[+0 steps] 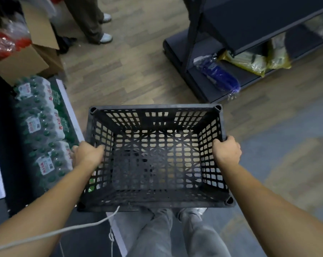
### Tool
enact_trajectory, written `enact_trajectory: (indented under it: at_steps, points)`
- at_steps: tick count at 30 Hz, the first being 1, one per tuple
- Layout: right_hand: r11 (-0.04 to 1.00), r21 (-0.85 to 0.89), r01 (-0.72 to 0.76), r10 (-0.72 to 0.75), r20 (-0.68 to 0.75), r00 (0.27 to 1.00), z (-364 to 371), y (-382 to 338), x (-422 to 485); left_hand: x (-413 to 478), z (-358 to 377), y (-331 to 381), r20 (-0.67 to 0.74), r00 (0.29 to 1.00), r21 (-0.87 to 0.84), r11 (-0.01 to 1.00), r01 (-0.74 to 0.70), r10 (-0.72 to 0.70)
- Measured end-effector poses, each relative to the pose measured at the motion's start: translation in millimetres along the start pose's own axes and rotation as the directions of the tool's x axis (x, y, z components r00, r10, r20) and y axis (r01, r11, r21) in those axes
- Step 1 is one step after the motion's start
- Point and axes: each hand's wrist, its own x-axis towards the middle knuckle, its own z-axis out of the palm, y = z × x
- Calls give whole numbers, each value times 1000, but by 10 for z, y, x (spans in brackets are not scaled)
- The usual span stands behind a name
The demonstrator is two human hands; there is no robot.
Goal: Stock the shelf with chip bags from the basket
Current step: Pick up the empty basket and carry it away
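At 10 o'clock an open cardboard box (pixel 21 61) w/ red packs (pixel 5 43) by its flap, all blurred. Below, at 9, shrink-wrapped bottle packs (pixel 40 127) w/ green caps lie in a row on a dark low platform. At 11 another person's legs (pixel 90 19) stand on the wood floor (pixel 129 67). A white cord (pixel 64 231) runs from 8 o'clock up to the near edge of the basket (pixel 155 107).

L hand (pixel 88 153) grips the basket's left wall, fingers curled over the rim & into the grid. The basket, black plastic lattice, is dead centre, held about level btwn both hands over the wearer's legs (pixel 175 236) at 6. Floor shows thru its grid btm. R hand (pixel 226 150) grips the right wall, fingers hooked over the rim.

At 1–2 o'clock stands a dark shelf (pixel 249 21), well apart from the basket. On its lowest board a blue bag (pixel 220 76) lies at the near end, just beside yellow bags (pixel 249 63) further right, partly hidden under the board above.
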Motion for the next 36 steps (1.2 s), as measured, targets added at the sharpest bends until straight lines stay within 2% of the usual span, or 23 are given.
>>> enact_trajectory:
  at_steps: [7,17,26,36]
  points:
    - [990,104,-95,100,-49,994,-860,580,552,-692,355,1038,-8,989,99,984,-147,149]
    - [927,285,-242,285,-116,952,-2098,1636,1391,-1871,1143,2497,33,924,209,902,-379,381]
    - [804,437,-403,517,-177,838,-2944,2561,1925,-2894,1912,3786,127,793,300,738,-604,596]
    - [636,552,-540,722,-180,668,-3761,3261,2636,-3849,2976,5307,309,652,347,557,-755,692]
